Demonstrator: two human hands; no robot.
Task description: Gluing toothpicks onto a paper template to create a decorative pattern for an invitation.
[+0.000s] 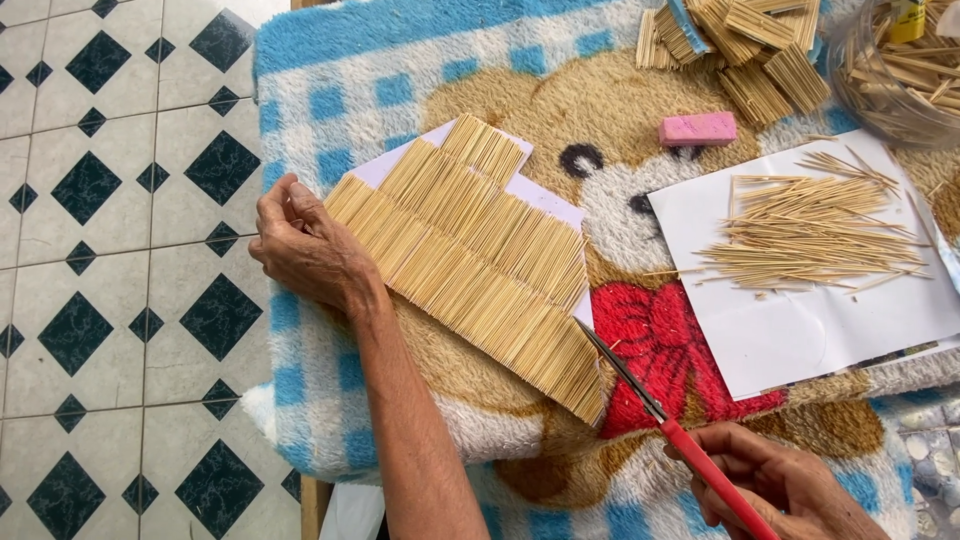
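Observation:
A card covered with stepped rows of glued wooden sticks (470, 260) lies on a fluffy bear-patterned blanket (400, 60). My left hand (305, 245) presses on the card's left end, fingers curled at its edge. My right hand (775, 485) grips red-handled scissors (660, 415) at the lower right. The scissor blades point up-left and meet the right edge of the stick panel, near its lower corner.
A white paper sheet (800, 330) holds a loose pile of thin sticks (810, 230). A pink eraser-like block (697, 128) lies above it. Bundles of sticks (740, 50) and a clear container with sticks (900, 70) sit at the top right. Tiled floor (110, 250) lies to the left.

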